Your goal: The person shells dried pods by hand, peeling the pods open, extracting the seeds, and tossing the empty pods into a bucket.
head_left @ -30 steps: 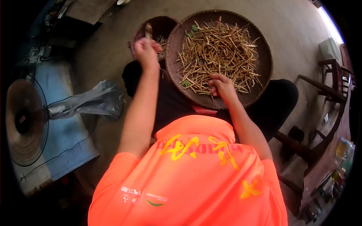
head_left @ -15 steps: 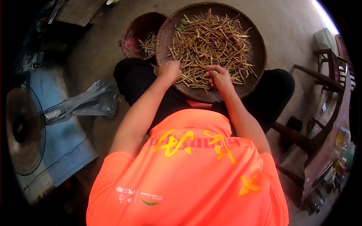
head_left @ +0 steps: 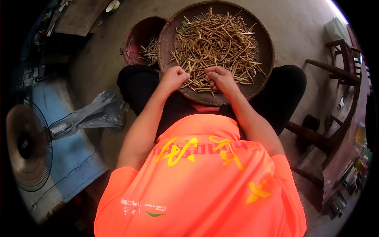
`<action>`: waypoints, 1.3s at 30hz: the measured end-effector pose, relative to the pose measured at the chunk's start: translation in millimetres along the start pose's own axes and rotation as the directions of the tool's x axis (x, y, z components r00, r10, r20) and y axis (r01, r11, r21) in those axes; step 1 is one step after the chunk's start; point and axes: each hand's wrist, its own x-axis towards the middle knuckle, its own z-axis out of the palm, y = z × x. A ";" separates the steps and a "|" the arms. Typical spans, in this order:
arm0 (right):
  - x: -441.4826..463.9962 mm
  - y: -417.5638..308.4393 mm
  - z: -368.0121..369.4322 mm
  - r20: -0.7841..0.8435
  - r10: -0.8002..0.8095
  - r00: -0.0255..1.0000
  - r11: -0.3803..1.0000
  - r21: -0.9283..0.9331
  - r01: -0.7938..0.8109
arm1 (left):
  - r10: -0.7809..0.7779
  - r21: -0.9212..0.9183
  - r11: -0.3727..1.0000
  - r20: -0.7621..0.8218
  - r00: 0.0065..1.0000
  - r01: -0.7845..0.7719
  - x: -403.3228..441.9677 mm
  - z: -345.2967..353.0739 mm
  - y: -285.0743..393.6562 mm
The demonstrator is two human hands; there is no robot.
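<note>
A wide round woven tray (head_left: 266,67) rests across my lap, heaped with dry brown bean pods (head_left: 217,43). At its near left rim my left hand (head_left: 173,79) is closed, thumb against the forefinger. Whatever lies in that pinch is too small to make out. My right hand (head_left: 222,79) hovers over the near edge of the heap, thumb and forefinger pressed together and the other fingers curled in. What it grips, if anything, is hidden. Two small green leaves (head_left: 184,26) lie at the tray's upper left.
Behind the tray's left side stands a reddish basin (head_left: 132,43) with pale pod pieces (head_left: 151,51). To the left, a fan (head_left: 27,146) and a grey plastic bag (head_left: 104,110) are by a blue-white board (head_left: 75,158). A wooden chair (head_left: 342,63) stands right.
Both hands have shifted slightly left in the view, with the tray and basin, as the camera turned. My right thumb and forefinger remain pinched over the pods.
</note>
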 end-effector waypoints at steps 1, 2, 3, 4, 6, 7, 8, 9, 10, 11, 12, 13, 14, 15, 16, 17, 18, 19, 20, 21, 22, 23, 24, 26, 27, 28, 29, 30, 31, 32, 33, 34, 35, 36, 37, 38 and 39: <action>-1.3 -1.9 2.2 0.043 0.005 0.999 1.000 -0.001 -0.005 | -0.049 -0.384 0.917 0.153 0.987 0.105 -3.9 1.2 3.4; -0.1 0.4 2.9 0.040 0.004 0.999 1.000 -0.001 -0.004 | -0.047 -0.384 0.918 0.155 0.987 0.104 -7.4 2.4 5.9; 0.1 1.7 3.8 0.098 0.012 0.995 0.997 0.078 -0.020 | -0.057 -0.540 0.818 0.263 0.963 0.196 -10.7 4.4 8.5; -0.3 2.0 3.9 0.156 0.016 0.988 0.987 0.154 -0.040 | -0.044 -0.665 0.685 0.370 0.928 0.297 -12.7 7.3 10.2; -3.4 1.9 1.0 0.154 0.035 0.988 0.972 0.226 -0.070 | -0.024 -0.699 0.631 0.415 0.909 0.336 -11.9 16.6 8.5; -3.6 1.8 -0.7 0.170 0.025 0.985 0.959 0.274 -0.071 | 0.012 -0.724 0.589 0.454 0.891 0.360 -12.2 21.1 9.5; -3.7 1.5 -2.2 0.187 0.013 0.982 0.944 0.321 -0.074 | 0.050 -0.744 0.545 0.488 0.871 0.386 -12.1 25.2 10.2; -4.5 0.1 -3.4 0.178 0.007 0.984 0.950 0.305 -0.062 | 0.075 -0.758 0.513 0.507 0.859 0.403 -12.5 28.3 11.8; -4.2 -0.1 -4.9 0.176 0.009 0.984 0.951 0.304 -0.063 | 0.076 -0.758 0.511 0.509 0.858 0.404 -12.9 31.5 13.9; -3.7 -0.3 -6.0 0.169 0.002 0.986 0.958 0.283 -0.051 | 0.097 -0.782 0.522 0.453 0.886 0.342 -13.7 34.4 16.6; -3.6 -0.2 -6.4 0.163 -0.004 0.987 0.964 0.263 -0.040 | 0.118 -0.801 0.530 0.395 0.911 0.278 -14.6 36.6 19.4; -3.9 -0.2 -6.2 0.162 -0.002 0.987 0.964 0.263 -0.041 | 0.118 -0.801 0.529 0.396 0.911 0.280 -14.2 38.5 20.8; -4.3 -0.4 -5.4 0.152 -0.017 0.988 0.965 0.261 -0.023 | 0.133 -0.790 0.583 0.326 0.936 0.193 -13.5 40.1 21.7; -4.6 -0.3 -4.6 0.143 -0.033 0.989 0.966 0.258 -0.005 | 0.152 -0.768 0.631 0.255 0.955 0.105 -13.6 41.5 22.3; -3.6 0.9 -4.9 0.145 -0.031 0.989 0.967 0.257 -0.008 | 0.150 -0.769 0.630 0.254 0.956 0.105 -14.4 42.6 23.0; -1.5 2.6 -6.1 0.135 -0.028 0.990 0.967 0.255 -0.008 | 0.149 -0.740 0.670 0.217 0.965 0.063 -15.3 43.7 23.7; -1.0 2.4 -6.2 0.125 -0.025 0.992 0.967 0.254 -0.007 | 0.150 -0.706 0.708 0.181 0.972 0.023 -16.0 44.6 24.1; -1.4 2.1 -6.0 0.125 -0.025 0.992 0.967 0.253 -0.008 | 0.149 -0.706 0.708 0.181 0.972 0.023 -16.7 45.4 23.9; -2.1 1.3 -5.9 0.119 -0.022 0.993 0.967 0.254 -0.009 | 0.167 -0.703 0.711 0.162 0.973 -0.005 -17.2 46.5 23.5; -2.9 0.6 -5.7 0.114 -0.020 0.993 0.967 0.255 -0.010 | 0.185 -0.700 0.713 0.142 0.972 -0.033 -17.4 47.7 22.9; -2.7 1.1 -5.9 0.113 -0.018 0.993 0.967 0.254 -0.011 | 0.185 -0.701 0.712 0.142 0.972 -0.033 -17.2 49.5 22.1; -2.1 2.2 -6.2 0.102 -0.022 0.995 0.972 0.236 -0.003 | 0.190 -0.687 0.724 0.121 0.974 -0.056 -16.8 51.8 20.9; -1.7 3.3 -6.2 0.091 -0.026 0.995 0.976 0.218 0.006 | 0.195 -0.672 0.736 0.100 0.976 -0.078 -16.5 53.8 19.6; -0.9 5.7 -6.2 0.078 -0.038 0.996 0.984 0.179 0.023 | 0.194 -0.659 0.747 0.089 0.977 -0.089 -15.6 57.3 16.5; -1.3 4.7 -5.3 0.065 -0.051 0.997 0.989 0.140 0.041 | 0.195 -0.644 0.758 0.078 0.978 -0.099 -15.3 58.1 16.3; -2.3 3.6 -4.5 0.066 -0.050 0.997 0.989 0.139 0.041 | 0.194 -0.645 0.758 0.077 0.978 -0.100 -14.7 58.8 16.6; -4.1 2.2 -3.4 0.046 -0.040 0.998 0.989 0.142 0.033 | 0.180 -0.670 0.738 0.084 0.980 -0.078 -14.2 59.4 17.1; -5.6 0.1 -2.4 0.025 -0.030 0.999 0.989 0.144 0.026 | 0.166 -0.694 0.718 0.092 0.982 -0.056 -14.3 59.2 18.5; -6.0 -1.0 -2.2 0.025 -0.029 0.999 0.989 0.144 0.025 | 0.165 -0.694 0.718 0.092 0.982 -0.056 -14.7 58.3 19.8; -5.9 -1.9 -2.3 0.027 -0.006 1.000 0.985 0.170 0.002 | 0.155 -0.691 0.721 0.087 0.984 -0.053 -14.9 57.2 21.4; -5.8 -2.1 -2.5 0.028 0.016 0.999 0.980 0.196 -0.022 | 0.145 -0.688 0.724 0.082 0.986 -0.049 -15.2 56.7 22.5; -5.2 -1.2 -2.6 0.028 0.017 0.999 0.980 0.197 -0.022 | 0.144 -0.688 0.724 0.083 0.986 -0.048 -14.9 57.2 21.8; -4.3 0.3 -2.6 0.025 0.001 1.000 0.984 0.177 -0.006 | 0.152 -0.683 0.728 0.077 0.985 -0.059 -14.5 58.1 20.6; -4.0 1.0 -2.2 0.022 -0.015 1.000 0.988 0.157 0.011 | 0.160 -0.678 0.732 0.071 0.985 -0.070 -14.5 58.6 19.9; -3.9 1.0 -1.8 0.022 -0.014 1.000 0.987 0.158 0.010 | 0.159 -0.678 0.732 0.072 0.985 -0.068 -14.7 59.1 19.5; -4.0 0.5 -1.4 0.011 -0.013 1.000 0.992 0.128 0.012 | 0.162 -0.646 0.758 0.049 0.986 -0.093 -15.0 59.9 19.5; -4.0 0.0 -1.2 0.001 -0.014 1.000 0.995 0.098 0.013 | 0.167 -0.612 0.782 0.025 0.986 -0.117 -15.2 60.8 19.7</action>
